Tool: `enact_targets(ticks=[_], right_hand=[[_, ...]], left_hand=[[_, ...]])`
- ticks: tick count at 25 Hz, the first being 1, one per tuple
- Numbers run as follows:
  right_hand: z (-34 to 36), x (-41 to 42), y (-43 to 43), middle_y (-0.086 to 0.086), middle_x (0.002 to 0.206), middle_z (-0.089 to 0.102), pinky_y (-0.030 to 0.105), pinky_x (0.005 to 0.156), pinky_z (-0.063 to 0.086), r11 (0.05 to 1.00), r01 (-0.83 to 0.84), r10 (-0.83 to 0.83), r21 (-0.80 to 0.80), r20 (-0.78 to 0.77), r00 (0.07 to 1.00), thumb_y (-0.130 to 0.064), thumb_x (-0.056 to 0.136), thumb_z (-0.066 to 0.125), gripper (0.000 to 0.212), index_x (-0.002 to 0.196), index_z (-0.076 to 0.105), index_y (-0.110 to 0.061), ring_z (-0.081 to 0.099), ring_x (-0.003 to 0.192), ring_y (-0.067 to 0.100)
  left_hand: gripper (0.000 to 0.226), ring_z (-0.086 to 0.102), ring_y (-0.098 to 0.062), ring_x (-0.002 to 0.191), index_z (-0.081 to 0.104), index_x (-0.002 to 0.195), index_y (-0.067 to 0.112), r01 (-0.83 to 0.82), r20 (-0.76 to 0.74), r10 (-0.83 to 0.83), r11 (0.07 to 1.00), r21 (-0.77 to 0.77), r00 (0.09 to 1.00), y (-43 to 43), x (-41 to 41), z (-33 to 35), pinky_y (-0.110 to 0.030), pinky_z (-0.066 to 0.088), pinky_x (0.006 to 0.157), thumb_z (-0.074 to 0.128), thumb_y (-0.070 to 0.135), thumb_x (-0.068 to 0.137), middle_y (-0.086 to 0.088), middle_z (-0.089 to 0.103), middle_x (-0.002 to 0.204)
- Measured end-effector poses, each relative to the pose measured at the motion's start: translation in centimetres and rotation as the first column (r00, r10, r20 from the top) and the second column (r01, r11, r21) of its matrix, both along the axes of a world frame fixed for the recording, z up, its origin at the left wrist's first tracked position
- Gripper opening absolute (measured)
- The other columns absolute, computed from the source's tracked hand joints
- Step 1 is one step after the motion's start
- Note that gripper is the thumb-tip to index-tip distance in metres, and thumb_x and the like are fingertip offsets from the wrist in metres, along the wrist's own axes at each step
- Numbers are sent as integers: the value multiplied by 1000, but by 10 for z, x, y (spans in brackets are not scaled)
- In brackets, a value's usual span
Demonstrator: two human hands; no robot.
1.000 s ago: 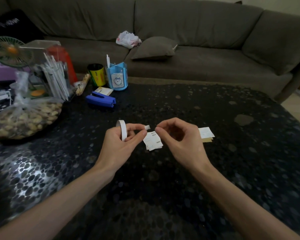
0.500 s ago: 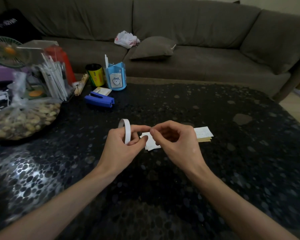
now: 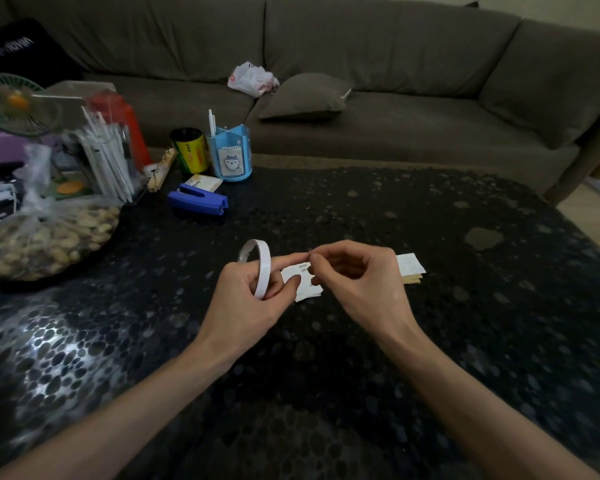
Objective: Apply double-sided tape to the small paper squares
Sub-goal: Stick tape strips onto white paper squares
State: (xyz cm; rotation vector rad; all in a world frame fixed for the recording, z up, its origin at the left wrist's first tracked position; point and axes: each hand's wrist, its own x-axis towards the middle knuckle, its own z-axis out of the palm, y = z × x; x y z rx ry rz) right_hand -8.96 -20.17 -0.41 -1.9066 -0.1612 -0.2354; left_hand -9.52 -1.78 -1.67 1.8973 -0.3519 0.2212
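My left hand (image 3: 246, 299) grips a thin white roll of double-sided tape (image 3: 261, 268) upright above the dark table (image 3: 465, 323), index finger stretched toward the right. My right hand (image 3: 357, 282) has its fingers curled, and its thumb and index fingertips pinch at the tape's free end by my left index fingertip. Under the two hands lies a small stack of white paper squares (image 3: 303, 289), partly hidden. A second small stack of paper squares (image 3: 411, 266) lies just right of my right hand.
At the table's back left stand a blue stapler (image 3: 198, 200), a blue pen holder (image 3: 231, 159), a yellow-and-black can (image 3: 189, 150), a clear box of white sticks (image 3: 104, 157) and a bag of nuts (image 3: 39, 237). A grey sofa (image 3: 395, 98) runs behind.
My right hand has moved left and closed the gap to my left hand. Its fingertips now meet the tape end at my left index fingertip; the small tape piece seen before is hidden.
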Motion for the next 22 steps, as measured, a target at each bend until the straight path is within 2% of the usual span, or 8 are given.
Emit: enact_targets(ticks=[3, 5, 7, 10, 14, 17, 20, 22], right_hand=[[1, 0, 0, -11, 87, 78, 28, 82, 64, 1000, -3, 3, -3, 11, 1000, -18, 94, 77, 10, 103, 80, -22, 77, 84, 6], [1, -1, 0, -12, 89, 79, 29, 83, 64, 1000, 3, -2, -13, 17, 1000, -19, 93, 77, 11, 103, 80, -23, 76, 86, 5], [0, -1, 0, -12, 89, 78, 30, 84, 64, 1000, 9, -9, -25, 21, 1000, -18, 93, 77, 10, 102, 80, -23, 76, 86, 5], [0, -1, 0, -12, 88, 78, 31, 84, 64, 999, 20, -19, -27, 30, 999, -18, 93, 77, 9, 100, 81, -22, 76, 86, 5], [1, 0, 0, -12, 89, 78, 31, 84, 64, 999, 21, -20, -42, 30, 999, -19, 92, 78, 10, 101, 81, -22, 76, 87, 4], [0, 0, 0, -12, 87, 78, 33, 84, 64, 999, 28, -26, -45, 41, 999, -17, 93, 77, 9, 99, 81, -22, 76, 86, 5], [0, 0, 0, -12, 86, 78, 34, 84, 64, 999, 30, -29, -24, 38, 999, -18, 92, 78, 8, 98, 81, -22, 76, 85, 6], [0, 0, -1, -12, 87, 78, 33, 84, 64, 1000, 25, -25, -16, 32, 999, -20, 92, 78, 8, 99, 81, -23, 76, 85, 6]], left_hand=[[42, 58, -24, 55, 69, 116, 43, -5, -1, 5, 1000, -8, 1000, 0, 0, -1, -37, 61, 68, 72, 8, 93, -4, 59, 58], [40, 55, -18, 52, 70, 119, 40, -2, 6, 2, 1000, 1, 1000, 0, 0, -2, -38, 59, 68, 72, 8, 94, 0, 56, 55], [39, 51, -10, 50, 72, 123, 34, 2, 12, -3, 1000, 10, 1000, 0, 1, -4, -33, 58, 67, 72, 8, 94, 7, 53, 53], [38, 49, -8, 50, 72, 127, 27, 9, 19, -9, 1000, 12, 1000, 0, 1, -6, -19, 53, 64, 72, 8, 94, 10, 51, 52], [38, 53, -6, 51, 72, 128, 24, 15, 20, -16, 1000, 6, 1000, 1, 1, -7, -18, 53, 67, 73, 8, 93, 13, 54, 53], [40, 47, -13, 49, 72, 123, 35, 19, 25, -18, 1000, -9, 1000, 0, 2, -7, -24, 56, 68, 72, 8, 94, 7, 47, 51], [44, 47, -31, 52, 71, 118, 44, 24, 23, -23, 999, -34, 999, -1, 1, -5, -26, 57, 70, 72, 7, 93, -9, 47, 54], [45, 50, -29, 52, 69, 117, 44, 28, 17, -27, 999, -37, 999, -1, 0, -4, -26, 58, 71, 72, 7, 93, -7, 49, 53]])
